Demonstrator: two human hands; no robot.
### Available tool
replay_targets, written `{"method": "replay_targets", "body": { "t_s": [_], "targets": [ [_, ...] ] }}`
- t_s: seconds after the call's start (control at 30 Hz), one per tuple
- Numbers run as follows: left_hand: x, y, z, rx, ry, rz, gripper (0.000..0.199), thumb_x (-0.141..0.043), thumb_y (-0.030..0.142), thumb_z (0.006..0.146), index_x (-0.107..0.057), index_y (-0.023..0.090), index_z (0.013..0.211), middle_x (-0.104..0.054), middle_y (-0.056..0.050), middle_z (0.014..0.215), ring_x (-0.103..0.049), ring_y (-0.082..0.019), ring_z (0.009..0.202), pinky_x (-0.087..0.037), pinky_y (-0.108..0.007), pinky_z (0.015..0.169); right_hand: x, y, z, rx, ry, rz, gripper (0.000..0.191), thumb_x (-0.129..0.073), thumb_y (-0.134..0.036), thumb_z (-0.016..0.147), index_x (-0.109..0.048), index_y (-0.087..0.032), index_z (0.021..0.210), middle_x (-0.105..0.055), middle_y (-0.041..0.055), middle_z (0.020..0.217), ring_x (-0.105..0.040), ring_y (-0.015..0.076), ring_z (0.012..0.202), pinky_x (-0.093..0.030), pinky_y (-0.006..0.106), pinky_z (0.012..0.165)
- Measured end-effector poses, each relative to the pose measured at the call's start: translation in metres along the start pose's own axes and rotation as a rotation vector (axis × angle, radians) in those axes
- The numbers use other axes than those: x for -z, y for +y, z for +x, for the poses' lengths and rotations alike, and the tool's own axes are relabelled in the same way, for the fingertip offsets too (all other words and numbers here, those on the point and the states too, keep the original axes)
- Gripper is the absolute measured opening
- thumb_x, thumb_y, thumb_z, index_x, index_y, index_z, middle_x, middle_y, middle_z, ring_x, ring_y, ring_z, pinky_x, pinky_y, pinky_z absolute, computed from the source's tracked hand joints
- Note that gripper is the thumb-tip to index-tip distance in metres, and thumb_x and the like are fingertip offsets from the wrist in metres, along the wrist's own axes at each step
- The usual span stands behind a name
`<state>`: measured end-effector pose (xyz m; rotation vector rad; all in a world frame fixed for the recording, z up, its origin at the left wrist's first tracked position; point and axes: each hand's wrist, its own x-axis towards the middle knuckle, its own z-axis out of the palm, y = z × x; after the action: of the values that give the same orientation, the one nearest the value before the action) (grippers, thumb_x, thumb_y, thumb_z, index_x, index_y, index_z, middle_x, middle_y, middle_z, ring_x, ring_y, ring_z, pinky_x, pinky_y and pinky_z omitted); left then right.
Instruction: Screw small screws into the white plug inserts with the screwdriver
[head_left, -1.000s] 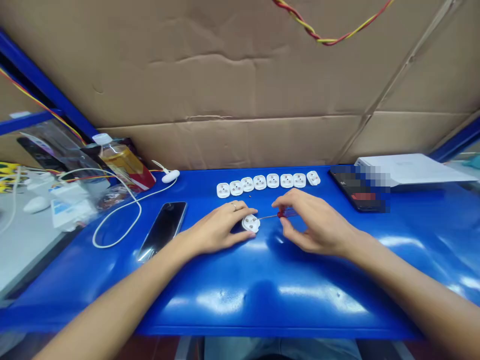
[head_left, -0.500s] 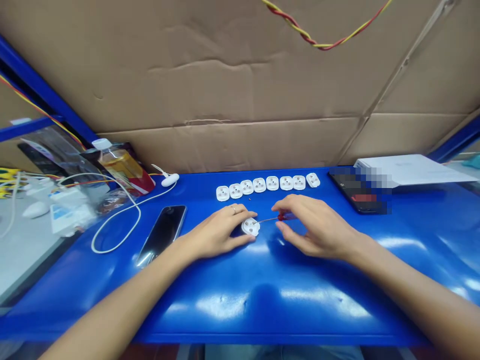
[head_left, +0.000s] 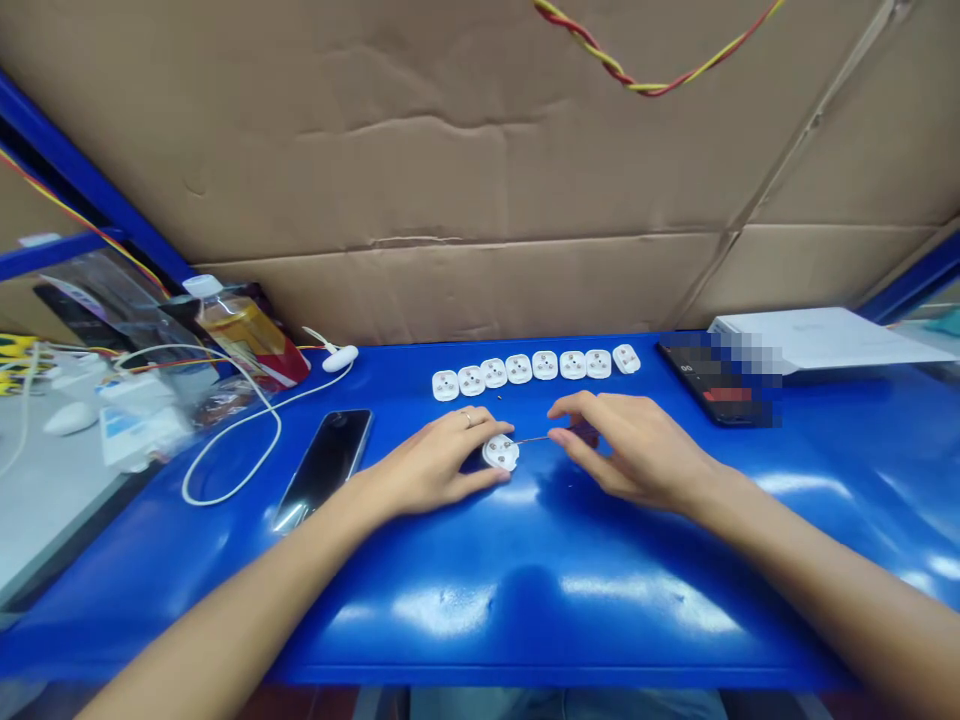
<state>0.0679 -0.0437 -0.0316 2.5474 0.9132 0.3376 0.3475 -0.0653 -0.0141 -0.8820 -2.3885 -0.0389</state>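
Observation:
A round white plastic piece (head_left: 501, 454) with several metal screws or contacts lies on the blue table. My left hand (head_left: 439, 460) grips it from the left, thumb at its near edge and fingers at its far edge. In my right hand (head_left: 630, 445) is a screwdriver (head_left: 534, 438), its thin shaft pointing left and its tip at the white piece. Thumb and forefinger close on the handle, which is mostly hidden by the hand. Behind them, several similar white pieces (head_left: 518, 369) stand in a row.
A smartphone (head_left: 326, 470) lies left of my left hand, near a looped white cable (head_left: 279, 425). A bottle (head_left: 251, 335) stands behind it. At the right are a dark phone (head_left: 694, 375) and a white box (head_left: 825, 340). Cardboard (head_left: 450, 160) backs the blue table (head_left: 525, 600); twisted wires (head_left: 607, 65) hang above.
My right hand has shifted its fingers on the screwdriver: thumb and forefinger have drawn closer together, covering more of the red handle. My left hand and the white piece have stayed in place.

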Motion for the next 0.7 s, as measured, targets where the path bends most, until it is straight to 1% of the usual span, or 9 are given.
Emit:
{"method": "replay_targets", "body": {
  "t_s": [0.03,0.1,0.23,0.33,0.43,0.5,0.57,0.63,0.7],
  "targets": [
    [0.0003,0.0001,-0.0001,-0.001,-0.002,0.0,0.051,-0.066,0.044,0.103,-0.058,0.019,0.147,-0.068,-0.013,0.129,-0.066,-0.029,0.12,-0.053,-0.043,0.105,-0.0005,0.001,-0.0003,0.0,-0.004,0.002,0.012,-0.055,-0.028,0.105,-0.059,-0.02,0.114,-0.077,0.0045,0.086,-0.074,0.0208,0.07,-0.055,0.033,0.063],
    [0.0011,0.0002,-0.0003,-0.007,-0.003,0.005,0.05,-0.066,0.044,0.104,-0.058,0.019,0.147,-0.067,-0.013,0.131,-0.065,-0.029,0.121,-0.053,-0.043,0.105,-0.0008,0.0022,-0.0006,0.009,-0.003,0.042,0.012,-0.054,-0.024,0.104,-0.059,-0.021,0.113,-0.078,0.0055,0.09,-0.075,0.0212,0.075,-0.056,0.033,0.067],
    [0.0021,0.0,-0.0006,-0.022,0.006,0.013,0.05,-0.064,0.045,0.104,-0.059,0.018,0.146,-0.067,-0.014,0.131,-0.066,-0.028,0.12,-0.053,-0.041,0.104,0.0007,0.0023,-0.0005,0.023,0.007,0.095,0.021,-0.056,-0.018,0.096,-0.059,-0.02,0.117,-0.077,0.0079,0.099,-0.076,0.0235,0.088,-0.059,0.036,0.074],
    [0.0021,-0.0009,-0.0001,-0.03,0.008,0.01,0.05,-0.064,0.045,0.105,-0.059,0.018,0.146,-0.067,-0.014,0.131,-0.066,-0.028,0.119,-0.053,-0.041,0.103,0.0005,0.0038,-0.0018,-0.004,-0.003,0.091,0.02,-0.058,-0.03,0.101,-0.059,-0.019,0.119,-0.078,0.0092,0.099,-0.077,0.0246,0.086,-0.059,0.036,0.074],
    [0.0017,-0.0026,0.0007,-0.034,-0.006,0.0,0.049,-0.064,0.046,0.104,-0.059,0.019,0.145,-0.068,-0.012,0.128,-0.067,-0.027,0.116,-0.054,-0.04,0.101,-0.0016,0.0061,-0.0036,-0.006,-0.042,0.043,0.021,-0.053,-0.037,0.107,-0.061,-0.02,0.116,-0.079,0.0073,0.089,-0.076,0.0242,0.077,-0.055,0.035,0.067],
    [0.001,-0.0037,0.0008,-0.042,-0.002,0.001,0.05,-0.064,0.047,0.104,-0.059,0.02,0.146,-0.069,-0.011,0.127,-0.067,-0.027,0.116,-0.054,-0.04,0.101,-0.0027,0.0065,-0.004,0.012,-0.03,0.009,0.019,-0.05,-0.032,0.108,-0.062,-0.02,0.115,-0.078,0.0076,0.089,-0.075,0.0241,0.077,-0.054,0.035,0.068],
    [0.0003,-0.0045,0.0007,-0.051,0.011,0.007,0.05,-0.064,0.047,0.104,-0.059,0.02,0.146,-0.068,-0.012,0.129,-0.067,-0.027,0.117,-0.053,-0.04,0.103,-0.0026,0.0054,-0.0035,0.03,-0.006,0.022,0.016,-0.051,-0.024,0.104,-0.062,-0.019,0.115,-0.078,0.0087,0.094,-0.074,0.0237,0.081,-0.055,0.035,0.071],
    [-0.0002,-0.0046,0.0004,-0.053,0.017,0.015,0.05,-0.063,0.047,0.104,-0.06,0.02,0.146,-0.068,-0.012,0.129,-0.067,-0.028,0.118,-0.053,-0.04,0.103,-0.0015,0.0036,-0.0026,0.048,0.006,0.068,0.021,-0.052,-0.018,0.098,-0.06,-0.019,0.117,-0.077,0.0094,0.098,-0.074,0.0236,0.085,-0.056,0.036,0.075],
    [-0.0001,-0.0044,0.0002,-0.051,0.016,0.014,0.049,-0.063,0.047,0.105,-0.06,0.02,0.146,-0.068,-0.012,0.129,-0.067,-0.027,0.117,-0.053,-0.04,0.103,-0.0005,0.0024,-0.0019,0.051,0.004,0.091,0.024,-0.054,-0.017,0.095,-0.059,-0.019,0.119,-0.076,0.01,0.102,-0.074,0.0244,0.089,-0.057,0.037,0.078]
  ]
}}
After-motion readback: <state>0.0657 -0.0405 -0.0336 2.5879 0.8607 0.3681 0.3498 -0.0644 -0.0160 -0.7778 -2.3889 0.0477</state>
